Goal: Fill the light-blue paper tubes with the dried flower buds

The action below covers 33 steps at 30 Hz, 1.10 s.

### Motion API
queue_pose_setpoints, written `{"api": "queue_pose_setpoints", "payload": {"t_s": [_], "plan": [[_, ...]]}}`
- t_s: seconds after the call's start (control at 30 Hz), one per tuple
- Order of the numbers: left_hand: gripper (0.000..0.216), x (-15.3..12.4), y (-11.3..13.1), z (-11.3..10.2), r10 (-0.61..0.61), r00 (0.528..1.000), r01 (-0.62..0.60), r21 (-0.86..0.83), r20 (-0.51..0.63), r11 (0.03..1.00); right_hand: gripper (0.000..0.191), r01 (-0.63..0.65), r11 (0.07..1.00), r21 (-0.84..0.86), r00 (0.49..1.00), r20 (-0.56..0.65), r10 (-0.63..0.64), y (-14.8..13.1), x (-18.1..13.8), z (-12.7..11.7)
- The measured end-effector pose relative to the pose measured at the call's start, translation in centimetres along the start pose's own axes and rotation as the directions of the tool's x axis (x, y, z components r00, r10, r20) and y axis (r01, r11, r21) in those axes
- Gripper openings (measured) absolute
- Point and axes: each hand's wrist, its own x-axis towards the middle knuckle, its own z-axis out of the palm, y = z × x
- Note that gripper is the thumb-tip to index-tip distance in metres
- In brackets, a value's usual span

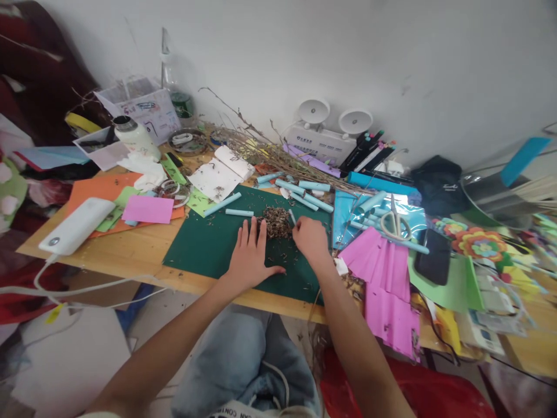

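Observation:
My left hand (249, 252) lies flat on the dark green mat (191, 244), fingers spread, holding nothing. Its fingertips reach the near left edge of a pile of dry brown plant bits (277, 223). At the right side of that pile, my right hand (310, 237) is closed on a short light blue paper tube (292, 216), whose end pokes out towards the pile. A loose blue tube (239, 213) rests just beyond my left fingertips, with a longer blue tube (223, 204) behind it. Several more rolled tubes (304, 195) lie across the mat's far edge.
Dry twigs (278, 154) stretch behind the mat. To the right are scissors (395, 223) on blue tubes, folded pink paper (383, 261) and a black phone (432, 255). A white power bank (77, 226), coloured paper and a white bottle (136, 138) stand left.

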Motion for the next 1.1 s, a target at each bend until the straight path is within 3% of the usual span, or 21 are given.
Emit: {"api": "queue_pose_setpoints", "payload": {"t_s": [0.1,0.23,0.33,0.47,0.57,0.67,0.8,0.93,1.0,1.1], "plan": [[0.124,0.8,0.1,-0.3,0.050,0.999,-0.050,0.059,-0.010,0.997,0.023,0.030,0.997,0.075,0.999,-0.025,-0.029,0.1,-0.7,0.0],[0.091,3.2,-0.4,-0.6,0.043,0.999,-0.042,0.064,-0.014,0.997,0.025,-0.098,0.992,0.081,0.990,-0.094,0.106,1.9,-1.2,-0.5],[0.085,4.4,-0.6,-0.8,0.062,0.998,-0.062,0.008,0.003,0.998,0.025,-0.190,0.981,0.048,0.979,-0.072,0.193,2.5,-1.4,-0.3],[0.075,3.5,-0.6,-1.3,0.091,0.994,-0.094,-0.049,-0.059,0.994,0.027,-0.214,0.974,0.069,0.974,-0.061,0.218,0.4,-1.5,0.8],[0.060,1.7,-1.0,-1.7,0.076,0.992,-0.085,-0.081,-0.105,0.993,0.026,-0.134,0.977,0.167,0.987,-0.067,0.147,-1.5,-0.9,1.2],[0.063,0.5,-1.7,-1.8,0.009,0.995,-0.017,-0.084,-0.096,0.996,0.023,-0.066,0.953,0.296,0.992,-0.087,0.096,-1.4,0.2,0.7],[0.087,0.2,-1.3,-1.8,-0.007,1.000,0.005,-0.055,-0.025,0.998,0.028,-0.116,0.902,0.415,0.971,-0.142,0.190,1.6,0.9,-0.2],[0.109,1.3,0.5,-1.5,-0.063,0.997,0.064,0.021,-0.037,0.998,0.025,-0.172,0.925,0.340,0.970,-0.104,0.219,4.0,0.5,-0.1],[0.099,2.4,1.2,-1.1,-0.051,0.998,0.051,0.037,-0.026,0.998,0.024,-0.174,0.954,0.243,0.973,-0.106,0.204,4.3,0.4,0.1],[0.062,4.0,1.3,-0.7,-0.011,1.000,0.011,0.010,-0.025,1.000,0.026,-0.167,0.976,0.137,0.978,-0.101,0.181,4.0,0.4,0.4]]}}
